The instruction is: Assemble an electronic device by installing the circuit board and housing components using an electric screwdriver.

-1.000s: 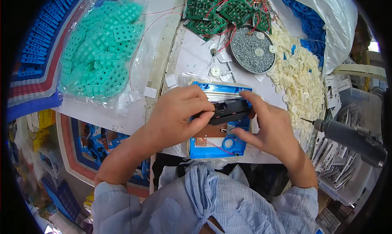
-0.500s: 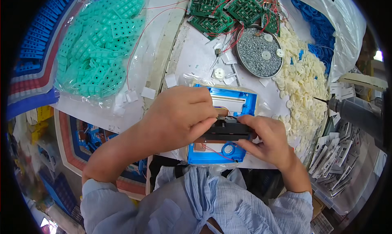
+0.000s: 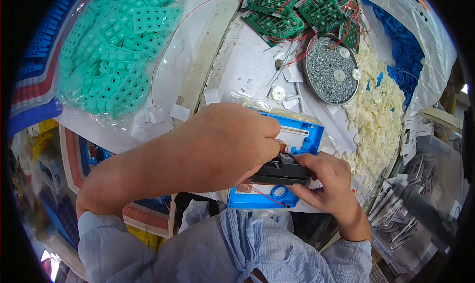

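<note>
A black plastic block [image 3: 282, 173], box-shaped with small fittings along its upper edge, is held over an open blue plastic case [image 3: 311, 134]. My right hand [image 3: 329, 184] grips the block's right end between thumb and fingers. Bent over the left end is my left hand [image 3: 237, 144], its fingers curled in against the block's upper edge; the back of the hand hides the fingertips and whatever is in them. Below the block, the case shows a round blue ring [image 3: 279, 191] and a thin red wire.
Teal keypad sheets [image 3: 114, 55] fill a clear bag at left. Green circuit boards [image 3: 274, 23] with red wires, a round tin of screws [image 3: 330, 75], and cream plastic discs [image 3: 378, 120] lie beyond the case. At right hangs a dark, blurred tool [image 3: 425, 214] above pale flat parts.
The view has shifted slightly. My left hand has turned further over the block, hiding its fingertips. The dark tool at right has swung nearer to me.
</note>
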`<state>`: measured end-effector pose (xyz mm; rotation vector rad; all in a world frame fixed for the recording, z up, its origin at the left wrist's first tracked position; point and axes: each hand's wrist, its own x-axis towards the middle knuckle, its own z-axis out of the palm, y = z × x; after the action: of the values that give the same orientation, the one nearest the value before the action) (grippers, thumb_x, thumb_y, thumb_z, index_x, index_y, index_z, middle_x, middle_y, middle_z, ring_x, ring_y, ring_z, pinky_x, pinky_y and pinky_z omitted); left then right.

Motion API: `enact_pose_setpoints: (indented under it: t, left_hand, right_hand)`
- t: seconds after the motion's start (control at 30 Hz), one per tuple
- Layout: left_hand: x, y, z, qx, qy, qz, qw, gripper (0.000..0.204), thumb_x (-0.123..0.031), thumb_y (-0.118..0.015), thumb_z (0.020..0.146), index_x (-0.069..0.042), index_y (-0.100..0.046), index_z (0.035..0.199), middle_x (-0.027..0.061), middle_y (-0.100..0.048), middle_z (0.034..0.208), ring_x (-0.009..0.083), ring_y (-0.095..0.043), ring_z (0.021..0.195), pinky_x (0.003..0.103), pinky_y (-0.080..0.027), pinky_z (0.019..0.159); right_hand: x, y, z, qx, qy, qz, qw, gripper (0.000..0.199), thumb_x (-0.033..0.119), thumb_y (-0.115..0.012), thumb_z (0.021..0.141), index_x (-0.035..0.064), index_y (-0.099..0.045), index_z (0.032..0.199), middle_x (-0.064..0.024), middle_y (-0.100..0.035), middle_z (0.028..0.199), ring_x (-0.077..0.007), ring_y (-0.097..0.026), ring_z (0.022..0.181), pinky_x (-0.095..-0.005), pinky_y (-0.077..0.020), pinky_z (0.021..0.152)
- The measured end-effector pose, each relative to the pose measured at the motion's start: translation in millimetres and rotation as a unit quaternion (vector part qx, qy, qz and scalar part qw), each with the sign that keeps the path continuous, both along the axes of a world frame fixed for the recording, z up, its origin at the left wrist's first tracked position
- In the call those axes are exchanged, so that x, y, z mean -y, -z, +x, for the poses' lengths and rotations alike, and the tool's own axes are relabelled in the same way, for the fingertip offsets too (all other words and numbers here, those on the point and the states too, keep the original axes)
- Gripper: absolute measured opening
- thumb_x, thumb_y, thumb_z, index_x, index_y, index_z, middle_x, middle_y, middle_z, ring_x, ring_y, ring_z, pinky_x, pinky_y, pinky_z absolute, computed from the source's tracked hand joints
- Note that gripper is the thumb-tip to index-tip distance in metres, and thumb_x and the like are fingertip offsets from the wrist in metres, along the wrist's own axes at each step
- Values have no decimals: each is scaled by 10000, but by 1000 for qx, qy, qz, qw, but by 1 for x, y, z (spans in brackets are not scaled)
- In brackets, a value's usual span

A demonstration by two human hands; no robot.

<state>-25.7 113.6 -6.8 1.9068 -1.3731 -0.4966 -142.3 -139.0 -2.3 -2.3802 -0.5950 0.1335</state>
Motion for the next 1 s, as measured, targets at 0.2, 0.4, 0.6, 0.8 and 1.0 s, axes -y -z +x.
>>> enact_pose_setpoints:
  t: [0.2,0.4,0.6,0.8,1.0]
  left_hand:
    - [3,1,3,5,24,-16,1000,158,-116,-701,780,-27,-688,910,69,-580,841,279,-628,758,414,-503,652]
    - [4,-3,6,31,60,-21,997,235,-167,-705,765,5,-677,922,82,-584,855,267,-630,763,401,-511,656]
    - [4,-6,6,50,71,-40,995,276,-187,-720,734,12,-657,915,89,-585,859,263,-638,771,383,-516,651]
    - [6,-13,7,92,87,-26,992,230,-172,-696,754,4,-641,891,94,-584,844,266,-639,760,378,-516,640]
    - [7,-18,6,71,95,31,992,181,-164,-657,798,2,-640,866,106,-584,812,276,-643,759,380,-518,644]
  right_hand:
    - [-2,-4,0,-16,0,-10,1000,531,173,-840,691,23,-626,1152,-66,-610,752,-235,-604,587,-339,-459,494]
    - [-1,-2,1,14,-15,-19,1000,536,182,-841,689,16,-628,1151,-56,-592,745,-225,-600,590,-334,-455,493]
    - [0,-5,3,1,-25,-27,999,510,193,-831,706,14,-632,1141,-58,-603,759,-226,-605,599,-330,-460,496]
    - [-2,-9,10,6,-39,-28,999,505,205,-830,711,14,-636,1137,-67,-646,810,-232,-617,616,-332,-490,516]
    - [-3,-10,11,10,-40,-33,999,502,208,-832,709,17,-642,1133,-69,-643,808,-234,-618,620,-334,-491,518]
